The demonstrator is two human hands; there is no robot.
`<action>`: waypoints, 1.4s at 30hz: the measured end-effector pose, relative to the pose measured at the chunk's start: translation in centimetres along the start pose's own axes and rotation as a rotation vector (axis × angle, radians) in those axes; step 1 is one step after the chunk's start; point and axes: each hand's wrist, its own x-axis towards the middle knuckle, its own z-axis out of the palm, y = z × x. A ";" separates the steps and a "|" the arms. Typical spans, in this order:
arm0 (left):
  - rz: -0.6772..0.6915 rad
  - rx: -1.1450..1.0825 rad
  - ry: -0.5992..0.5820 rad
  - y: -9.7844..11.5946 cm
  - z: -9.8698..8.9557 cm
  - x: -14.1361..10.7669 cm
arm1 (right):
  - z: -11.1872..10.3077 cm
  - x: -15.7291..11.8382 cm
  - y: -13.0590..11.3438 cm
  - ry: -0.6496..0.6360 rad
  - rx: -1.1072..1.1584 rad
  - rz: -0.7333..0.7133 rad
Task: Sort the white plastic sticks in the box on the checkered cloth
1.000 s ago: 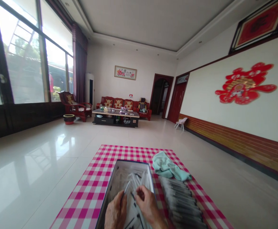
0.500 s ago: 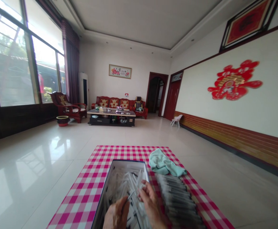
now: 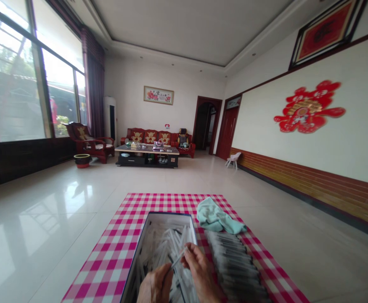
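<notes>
Over an open box (image 3: 142, 235) with a blue edge, both of my hands hold one thin pen-like stick (image 3: 178, 259). My left hand (image 3: 157, 283) pinches its lower end, and my right hand (image 3: 197, 267) has its fingers closed on the upper end. Many clear and whitish tubes (image 3: 161, 246), some with dark parts, lie loose in the box. Right of my right hand, a row of similar tubes with dark ends (image 3: 234, 263) lies side by side on the checked tablecloth (image 3: 108, 252). The fine detail of the stick is blurred.
A crumpled mint-green cloth (image 3: 218, 216) lies beyond the row of tubes. Across the tiled floor stand a low table (image 3: 147, 150), a red sofa (image 3: 150, 135), an armchair (image 3: 89, 143) and a small chair (image 3: 233, 160).
The fingers of my right hand have closed on the upper end of the stick, which now shows more clearly between both hands. My left hand has shifted slightly.
</notes>
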 end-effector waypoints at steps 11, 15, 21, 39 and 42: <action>-0.086 -0.143 -0.062 0.4 -0.3 0.1 | 0.1 -0.8 -1.4 -0.154 0.037 0.107; -0.130 -0.207 -0.126 0.6 -0.5 0.3 | 0.1 -0.7 -1.2 -0.196 0.091 0.143; -0.175 -0.042 -0.159 0.9 -0.8 0.2 | 0.4 -0.4 -0.8 -0.129 0.039 0.163; -0.125 0.349 -0.272 2.2 -1.9 0.3 | 1.1 -1.3 -0.8 0.019 0.196 0.292; -0.033 0.414 -0.209 1.7 -1.4 0.1 | 1.2 -1.4 -0.9 0.012 0.238 0.329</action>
